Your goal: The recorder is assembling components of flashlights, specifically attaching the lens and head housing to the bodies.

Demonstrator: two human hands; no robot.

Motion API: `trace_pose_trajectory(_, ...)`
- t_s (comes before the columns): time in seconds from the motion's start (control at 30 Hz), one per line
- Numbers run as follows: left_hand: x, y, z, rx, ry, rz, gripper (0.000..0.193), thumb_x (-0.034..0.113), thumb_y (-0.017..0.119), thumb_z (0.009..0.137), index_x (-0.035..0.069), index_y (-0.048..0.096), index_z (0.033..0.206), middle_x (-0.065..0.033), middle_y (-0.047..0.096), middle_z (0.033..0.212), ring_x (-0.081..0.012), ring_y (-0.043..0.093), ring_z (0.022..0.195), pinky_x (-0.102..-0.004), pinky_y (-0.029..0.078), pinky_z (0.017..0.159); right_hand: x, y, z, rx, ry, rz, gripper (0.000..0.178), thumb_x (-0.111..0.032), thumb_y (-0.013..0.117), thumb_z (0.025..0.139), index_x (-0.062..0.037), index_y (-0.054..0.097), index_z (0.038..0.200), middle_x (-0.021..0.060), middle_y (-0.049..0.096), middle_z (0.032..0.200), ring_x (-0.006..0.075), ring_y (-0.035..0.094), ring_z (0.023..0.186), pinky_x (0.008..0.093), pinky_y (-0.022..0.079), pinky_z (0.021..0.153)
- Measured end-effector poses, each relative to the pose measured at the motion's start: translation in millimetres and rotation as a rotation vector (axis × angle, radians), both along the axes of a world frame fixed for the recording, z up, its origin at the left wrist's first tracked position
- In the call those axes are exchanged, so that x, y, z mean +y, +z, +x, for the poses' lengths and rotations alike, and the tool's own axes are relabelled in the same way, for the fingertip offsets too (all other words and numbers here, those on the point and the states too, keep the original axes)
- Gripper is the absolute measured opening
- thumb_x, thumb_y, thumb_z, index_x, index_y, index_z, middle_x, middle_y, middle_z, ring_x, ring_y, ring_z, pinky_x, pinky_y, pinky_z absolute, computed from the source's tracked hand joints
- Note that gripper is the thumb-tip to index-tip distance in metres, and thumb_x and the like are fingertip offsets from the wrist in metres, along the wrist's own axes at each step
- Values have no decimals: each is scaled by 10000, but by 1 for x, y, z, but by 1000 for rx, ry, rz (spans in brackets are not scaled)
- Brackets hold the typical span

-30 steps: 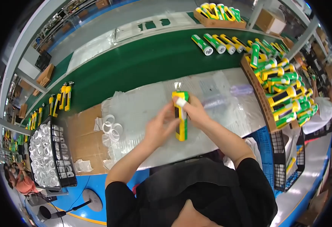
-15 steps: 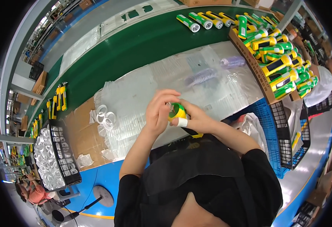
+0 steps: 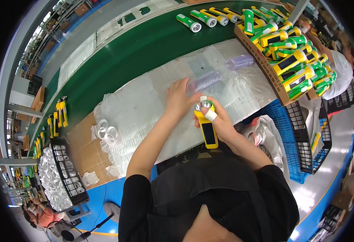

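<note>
A yellow flashlight (image 3: pixel 212 141) with a dark panel on its side is gripped in my right hand (image 3: pixel 222 123), its reflector end pointing away from me. White tape wraps a finger and the thumb of that hand. My left hand (image 3: pixel 177 99) is at the near-left end of a stack of clear round lenses (image 3: pixel 206 82) lying on its side. Its fingers and thumb are apart; whether they touch the end lens I cannot make out. Another clear lens stack (image 3: pixel 240 62) lies farther right. White rings (image 3: pixel 110 135) sit at the left of the plastic-covered work surface (image 3: pixel 144 117).
A cardboard box (image 3: pixel 267 74) heaped with green and yellow flashlights stands at the right. Several flashlights (image 3: pixel 203 18) line the far green belt (image 3: pixel 116 70). At left are a black crate (image 3: pixel 78 193) of white rings and more yellow flashlights (image 3: pixel 60 113). Blue crates (image 3: pixel 284 133) stand at right.
My left hand has left the flashlight and moved to the lens stack. The flashlight, still in my right hand, now shows its reflector and dark panel. The whole view has shifted slightly.
</note>
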State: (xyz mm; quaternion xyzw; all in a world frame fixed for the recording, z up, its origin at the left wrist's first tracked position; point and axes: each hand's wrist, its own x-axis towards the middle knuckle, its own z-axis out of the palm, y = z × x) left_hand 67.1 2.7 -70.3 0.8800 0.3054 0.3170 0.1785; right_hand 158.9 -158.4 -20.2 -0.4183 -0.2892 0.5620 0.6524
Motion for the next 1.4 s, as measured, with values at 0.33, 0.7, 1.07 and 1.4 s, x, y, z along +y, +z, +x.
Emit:
trace_pose_trajectory(0.33,-21,56,-51,-339,-251,-323,480,184,700,812,68,619,1270,-124,603,1112,-276,567,989,-342,459,815,6,8,2,-87,109,-8,522,-343,631,947,-8,456,1307,122,614,956,199,630,775,328,515,711)
trace_pose_trajectory(0.7,-55,58,-121,-410,-288,20,331,89,532,843,28,651,1146,-128,596,1091,-317,536,1010,-436,407,942,40,9,-49,-144,466,99,495,-328,664,934,-15,475,1268,75,602,986,159,626,812,302,518,718)
trace_pose_trajectory(1.07,-23,60,-172,-399,16,7,350,235,509,927,13,600,1183,-181,561,1221,-357,515,1158,-440,410,984,92,15,-83,-69,543,100,523,-412,632,931,-60,479,1287,77,557,1030,158,578,854,290,474,729)
trace_pose_trajectory(1.4,91,64,-290,671,501,-120,651,416,786,748,35,609,1246,-197,682,991,-357,662,925,-442,539,788,129,3,-65,-362,208,340,406,-217,638,925,-46,464,1250,110,607,923,166,592,805,312,494,734)
